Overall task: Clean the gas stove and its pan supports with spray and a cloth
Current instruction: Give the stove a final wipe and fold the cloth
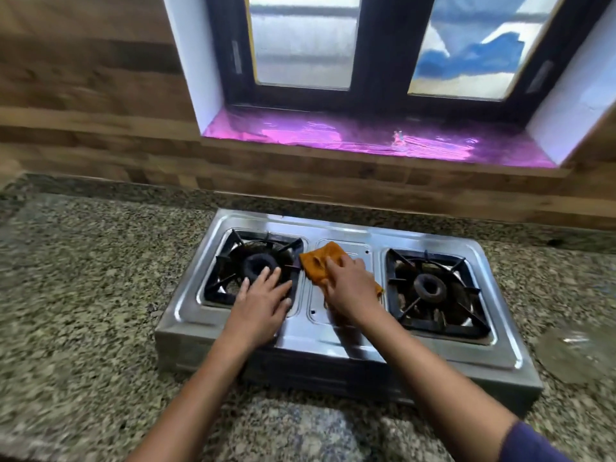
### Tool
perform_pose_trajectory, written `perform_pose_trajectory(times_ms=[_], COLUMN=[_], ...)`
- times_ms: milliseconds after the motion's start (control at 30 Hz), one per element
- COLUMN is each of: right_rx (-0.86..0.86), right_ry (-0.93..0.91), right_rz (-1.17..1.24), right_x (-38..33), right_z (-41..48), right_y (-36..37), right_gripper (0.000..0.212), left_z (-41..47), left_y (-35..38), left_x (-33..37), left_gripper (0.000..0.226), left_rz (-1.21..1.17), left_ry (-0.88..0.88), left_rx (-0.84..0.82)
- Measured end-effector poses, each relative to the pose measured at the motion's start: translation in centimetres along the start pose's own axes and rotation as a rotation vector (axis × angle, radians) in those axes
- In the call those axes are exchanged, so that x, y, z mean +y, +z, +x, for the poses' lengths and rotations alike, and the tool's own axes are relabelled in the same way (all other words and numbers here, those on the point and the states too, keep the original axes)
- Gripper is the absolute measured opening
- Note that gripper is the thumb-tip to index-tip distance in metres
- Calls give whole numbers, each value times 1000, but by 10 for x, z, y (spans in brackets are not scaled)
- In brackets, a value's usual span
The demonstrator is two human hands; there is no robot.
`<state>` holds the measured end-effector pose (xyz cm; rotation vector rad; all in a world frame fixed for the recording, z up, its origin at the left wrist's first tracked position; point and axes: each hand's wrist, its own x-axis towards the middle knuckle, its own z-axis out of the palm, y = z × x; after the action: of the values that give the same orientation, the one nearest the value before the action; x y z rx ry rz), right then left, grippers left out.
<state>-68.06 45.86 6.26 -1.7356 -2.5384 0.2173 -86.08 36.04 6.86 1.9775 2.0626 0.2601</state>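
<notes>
Two-burner stainless steel gas stove (333,331) sits on speckled granite counter (83,295) below window; crumpled orange cloth (320,261) lies on stove's centre panel, between black pan supports (251,266); right hand (350,288) presses flat on cloth, fingers loosely spread; left hand (261,303) rests on left support's near corner, fingers extended, holding nothing.

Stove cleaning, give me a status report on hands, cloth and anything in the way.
Right hand flat on orange cloth, mid-stove. Left hand flat on left pan support. Both supports still in place. No spray bottle in sight.
</notes>
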Motion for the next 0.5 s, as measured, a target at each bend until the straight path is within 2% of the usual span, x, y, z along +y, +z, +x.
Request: perform_pose_trajectory(times_ms=[67, 167, 233, 300, 367, 500], right_rx=[44, 84, 77, 27, -58, -176], right_ry=[23, 8, -70, -157, -254, -451], right_rz=[-34, -46, -9, 126, 249, 303], right_x=[-2, 1, 2, -9, -32, -96], right_z=[24, 68, 100, 131, 161, 207], right_y=[4, 1, -4, -9, -13, -16], right_gripper=[47, 48, 45, 36, 29, 35], left_z=[-1, 1, 3, 7, 9, 13], left_y=[4, 4, 4, 3, 2, 7], left_x=[-7, -16, -19, -23, -26, -34], left_gripper=[52, 74, 68, 53, 49, 49], left_rz=[54, 63, 79, 69, 62, 43], left_ry=[38, 100, 146, 184, 225, 307], left_rx=[-27, -19, -21, -10, 27, 80])
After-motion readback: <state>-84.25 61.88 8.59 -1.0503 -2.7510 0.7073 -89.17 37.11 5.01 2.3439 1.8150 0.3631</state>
